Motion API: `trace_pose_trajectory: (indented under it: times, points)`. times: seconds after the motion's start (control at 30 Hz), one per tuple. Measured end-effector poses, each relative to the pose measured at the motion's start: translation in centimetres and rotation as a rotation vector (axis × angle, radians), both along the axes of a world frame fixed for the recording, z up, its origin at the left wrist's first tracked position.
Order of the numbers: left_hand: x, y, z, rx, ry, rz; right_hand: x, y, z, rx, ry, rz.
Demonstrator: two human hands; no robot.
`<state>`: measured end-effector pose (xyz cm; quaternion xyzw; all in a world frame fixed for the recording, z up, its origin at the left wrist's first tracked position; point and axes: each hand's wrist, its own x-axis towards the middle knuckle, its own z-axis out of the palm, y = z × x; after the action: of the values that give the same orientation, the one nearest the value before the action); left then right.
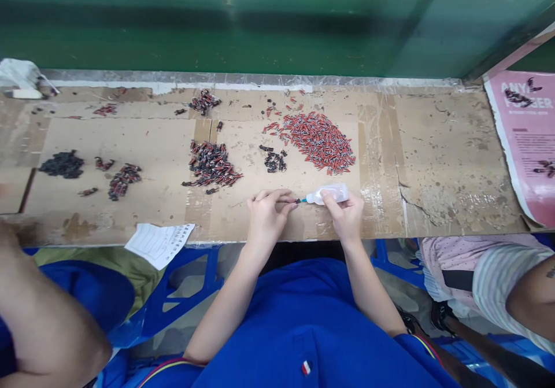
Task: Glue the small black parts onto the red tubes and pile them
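Observation:
My left hand [269,211] pinches a small dark part [297,201] between thumb and fingertips. In my right hand [348,217] lies a clear squeeze bottle [333,194], tipped sideways. Its thin teal nozzle [304,200] points left and meets, or nearly meets, the dark part; I cannot tell which. Just beyond my hands is a small group of black parts [274,161]. A large pile of red parts with silvery ends [321,142] spreads behind the bottle. Left of my left hand sits a heap of mixed black and red pieces [212,165].
Worn cardboard [451,162] covers the bench, backed by a green panel [260,29]. Black parts [63,164] and red-black pieces [124,181] lie at left. A paper slip [159,243] overhangs the front edge. People sit close on both sides; one bare arm [43,313] is at left.

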<state>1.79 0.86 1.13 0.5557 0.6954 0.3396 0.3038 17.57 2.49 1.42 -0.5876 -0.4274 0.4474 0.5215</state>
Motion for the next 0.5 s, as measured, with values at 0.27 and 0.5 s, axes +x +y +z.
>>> trace_pose_trajectory:
  times: [0.27, 0.5]
  points:
    - [0.3, 0.1, 1.1, -0.101, 0.102, -0.007, -0.1, 0.1, 0.2, -0.013, 0.004, -0.032]
    - [0.1, 0.0, 0.4, -0.058, 0.106, -0.047, 0.5, 0.1, 0.0, -0.024, 0.006, -0.061]
